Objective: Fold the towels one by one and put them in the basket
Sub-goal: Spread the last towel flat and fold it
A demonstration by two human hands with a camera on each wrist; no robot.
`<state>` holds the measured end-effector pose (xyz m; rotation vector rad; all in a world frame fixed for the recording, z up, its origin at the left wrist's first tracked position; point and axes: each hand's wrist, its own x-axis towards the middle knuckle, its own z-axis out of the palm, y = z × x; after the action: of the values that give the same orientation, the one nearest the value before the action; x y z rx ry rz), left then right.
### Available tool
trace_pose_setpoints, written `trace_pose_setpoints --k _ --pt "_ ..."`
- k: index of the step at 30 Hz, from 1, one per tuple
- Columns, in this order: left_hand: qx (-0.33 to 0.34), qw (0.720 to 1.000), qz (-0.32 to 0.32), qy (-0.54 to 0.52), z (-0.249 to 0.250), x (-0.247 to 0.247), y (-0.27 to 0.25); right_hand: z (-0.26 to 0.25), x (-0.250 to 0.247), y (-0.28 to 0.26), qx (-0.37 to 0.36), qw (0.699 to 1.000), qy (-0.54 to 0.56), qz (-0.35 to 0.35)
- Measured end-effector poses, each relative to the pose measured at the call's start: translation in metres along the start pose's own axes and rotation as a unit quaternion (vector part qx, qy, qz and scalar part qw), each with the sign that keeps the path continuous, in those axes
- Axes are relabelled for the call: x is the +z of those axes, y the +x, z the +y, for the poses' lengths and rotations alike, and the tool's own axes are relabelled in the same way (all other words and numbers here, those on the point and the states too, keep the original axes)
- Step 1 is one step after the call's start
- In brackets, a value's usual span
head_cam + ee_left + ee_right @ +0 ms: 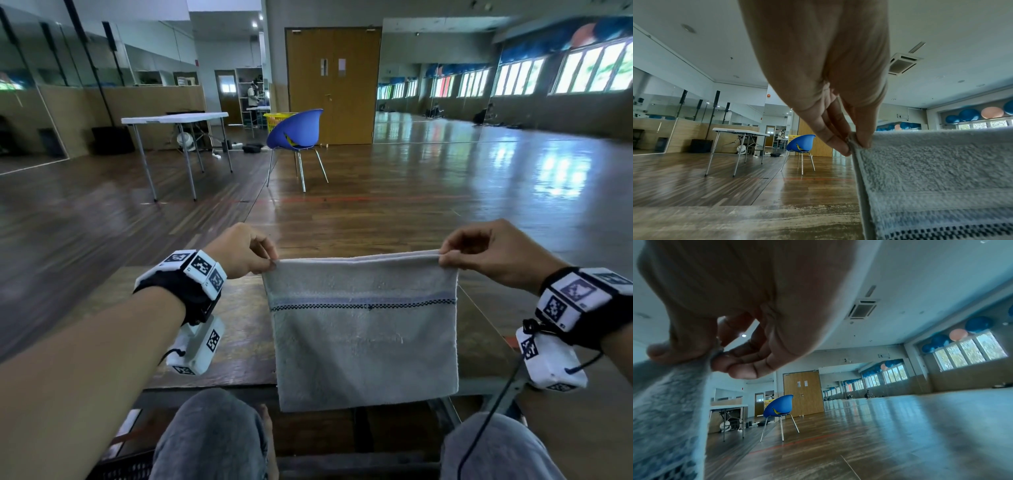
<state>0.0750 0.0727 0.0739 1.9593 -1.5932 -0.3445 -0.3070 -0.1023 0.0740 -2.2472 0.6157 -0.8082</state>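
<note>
Head view: towel [364,329] doubled over, hanging in the air above the worktop [236,329], top corners pinched by left hand [241,251] and right hand [496,253]. Probably mid-fold; next, likely bringing the corners together, edges kept level.

Left wrist: thumb and fingertips [840,146] clamped on the corner.

Right wrist: same tight pinch by fingertips [723,361]. No basket identified with certainty.
</note>
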Motion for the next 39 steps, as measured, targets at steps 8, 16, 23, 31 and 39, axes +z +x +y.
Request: trace_pose_setpoints --k 8,16,23,31,39 --pt "-0.003 1.000 0.004 0.012 0.009 0.005 0.006 0.014 0.003 -0.007 0.039 0.999 0.001 0.021" --pt "-0.017 0.999 -0.018 0.024 0.017 0.003 0.011 0.018 -0.006 -0.001 0.067 0.998 0.005 -0.007" --pt "-0.039 0.992 -0.080 0.091 0.027 0.007 0.021 0.018 -0.019 0.014 0.132 0.982 -0.097 -0.095" --pt "-0.073 0.985 -0.079 0.131 0.032 0.011 0.026 0.025 -0.023 0.022 0.180 0.964 -0.168 -0.104" --pt "-0.093 0.995 0.011 0.042 0.058 0.001 0.038 0.001 -0.018 0.044 0.192 0.951 -0.242 0.017"
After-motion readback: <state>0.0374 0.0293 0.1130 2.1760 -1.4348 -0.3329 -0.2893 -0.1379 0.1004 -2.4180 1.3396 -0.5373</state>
